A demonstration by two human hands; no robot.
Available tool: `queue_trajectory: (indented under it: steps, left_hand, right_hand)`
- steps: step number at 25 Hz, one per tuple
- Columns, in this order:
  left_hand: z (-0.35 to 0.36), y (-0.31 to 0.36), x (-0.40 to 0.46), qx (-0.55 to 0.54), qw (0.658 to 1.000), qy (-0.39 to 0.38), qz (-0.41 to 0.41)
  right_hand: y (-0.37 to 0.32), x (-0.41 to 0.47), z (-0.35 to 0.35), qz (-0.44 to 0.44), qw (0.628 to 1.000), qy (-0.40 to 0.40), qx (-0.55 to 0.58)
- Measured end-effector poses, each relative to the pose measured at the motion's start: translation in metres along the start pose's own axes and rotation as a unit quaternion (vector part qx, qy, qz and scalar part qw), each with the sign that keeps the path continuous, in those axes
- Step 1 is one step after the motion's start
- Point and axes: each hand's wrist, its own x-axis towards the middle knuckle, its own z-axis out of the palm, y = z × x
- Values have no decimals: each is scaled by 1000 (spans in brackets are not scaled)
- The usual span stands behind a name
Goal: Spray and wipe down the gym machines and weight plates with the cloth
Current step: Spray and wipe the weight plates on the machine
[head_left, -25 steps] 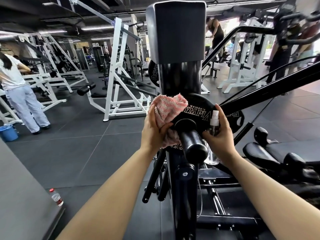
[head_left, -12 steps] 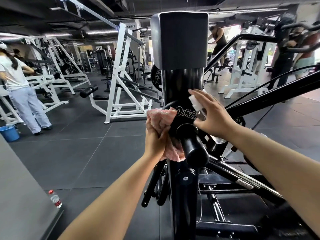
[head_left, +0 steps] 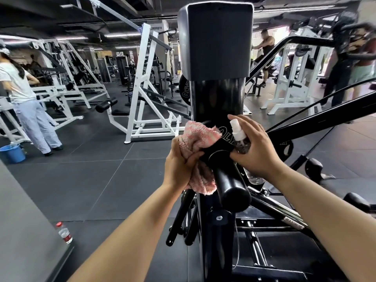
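A black gym machine post (head_left: 218, 98) rises straight ahead, with a black weight plate (head_left: 223, 139) lettered in white loaded on a thick black peg (head_left: 232, 186) that points at me. My left hand (head_left: 181, 165) grips a pink cloth (head_left: 198, 137) bunched against the plate's left side. My right hand (head_left: 256, 151) holds a small clear spray bottle (head_left: 239, 137) with a white nozzle, index finger raised over the top, close to the plate's face.
White machine frames (head_left: 146, 94) stand behind on the dark rubber floor. A person in white stands at the left by a blue bucket (head_left: 12, 153). A water bottle (head_left: 64, 233) sits on the floor beside a grey surface. Black seat pads (head_left: 317, 169) lie to the right; other people are behind.
My right hand has turned so the spray bottle stands upright at the plate, nozzle visible. The left hand and cloth stay pressed at the plate's left side.
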Motion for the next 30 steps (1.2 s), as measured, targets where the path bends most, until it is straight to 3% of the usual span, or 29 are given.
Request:
queue_trajectory:
  steps: [9,15,20,30]
  left_hand:
    - [-4,10,5,11,999,-33,6]
    - [2,-3,-17,-112,986,-17,-119]
    - [10,-10,-33,-157,974,-17,-160]
    - [-19,-23,-44,36,978,-138,-149]
  right_hand:
    - [12,-44,13,136,977,101,133]
    - [8,-47,15,156,971,112,142]
    - [11,-52,18,171,969,120,132]
    - [8,-59,5,188,977,56,79]
